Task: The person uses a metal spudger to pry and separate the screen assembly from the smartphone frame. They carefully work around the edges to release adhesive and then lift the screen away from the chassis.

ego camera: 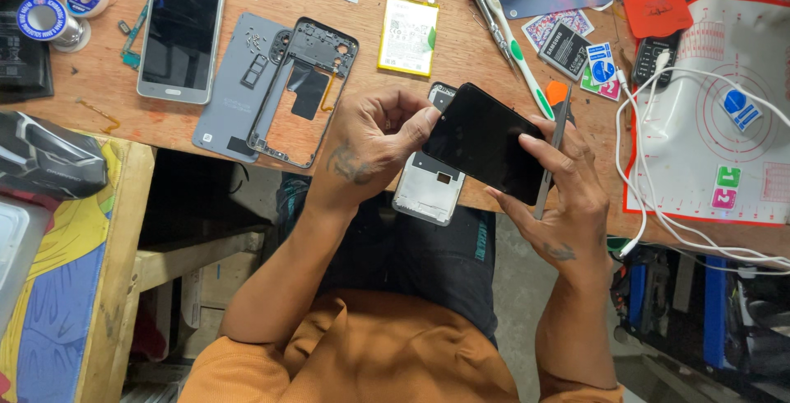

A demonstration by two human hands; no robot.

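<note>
The person held a black screen (pixel 485 141) tilted above the tabletop's (pixel 461 65) near edge, between both hands. The left hand (pixel 370 144) was curled, its fingertips pinching the screen's upper left corner. The right hand (pixel 564 193) gripped the screen's right side with thumb and fingers, and a thin metal tool (pixel 550 164) lay clamped along those fingers, pointing up past the screen's edge. Just under the screen, a white phone body (pixel 428 189) rested on the tabletop edge, partly covered by the left hand. Farther left lay a black frame (pixel 306 90) on a grey back cover (pixel 239 90), and beside them a silver phone (pixel 181 32). A yellow battery (pixel 409 35) lay behind the hands. A white cable (pixel 650 181) looped over a red mat (pixel 708 123) on the right.
</note>
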